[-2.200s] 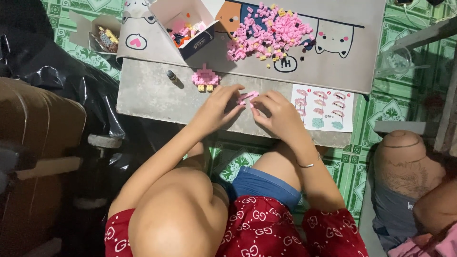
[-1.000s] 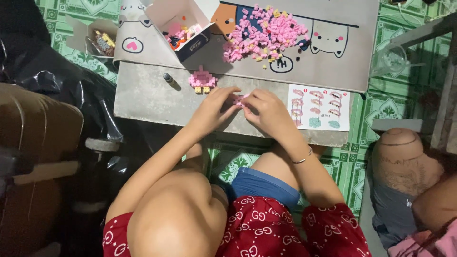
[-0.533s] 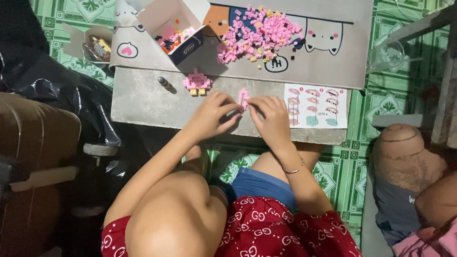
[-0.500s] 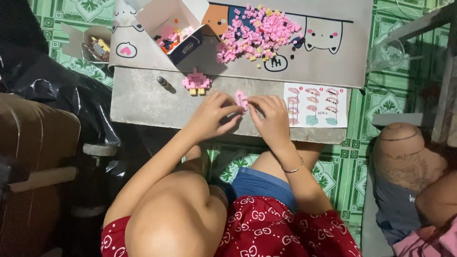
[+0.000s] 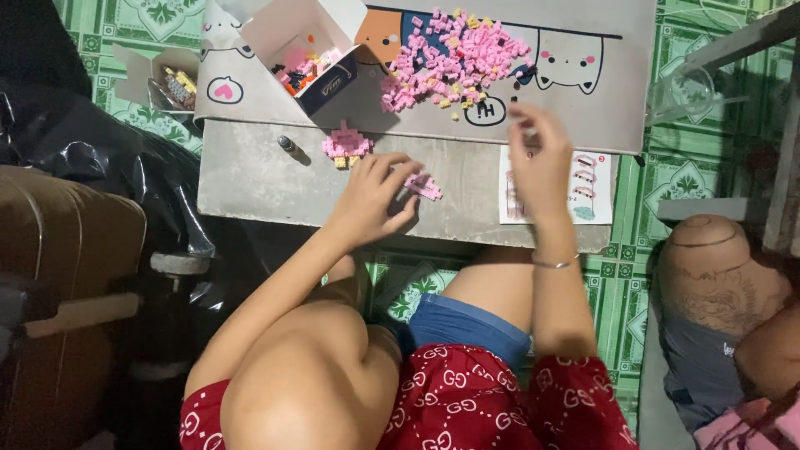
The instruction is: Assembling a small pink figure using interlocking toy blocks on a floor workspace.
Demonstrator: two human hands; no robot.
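Note:
My left hand (image 5: 375, 196) grips a small pink brick assembly (image 5: 423, 186) against the grey tabletop (image 5: 250, 179). My right hand (image 5: 540, 158) is lifted with fingers spread and holds nothing; it hovers over an instruction sheet (image 5: 583, 187), just below a heap of loose pink bricks (image 5: 450, 58). Left of my left hand, a second small pink built piece (image 5: 346, 146) stands on the table.
An open cardboard box (image 5: 304, 54) with coloured bricks sits at the table's far left, and another small box (image 5: 171, 83) lies on the green tiled floor. A small dark cylinder (image 5: 289, 147) lies beside the built piece. A clear glass (image 5: 687, 92) stands at right. Another person's leg (image 5: 717, 283) is at right.
My right hand has let go of the pink assembly and moved up and right toward the brick heap. My left hand keeps hold of the assembly.

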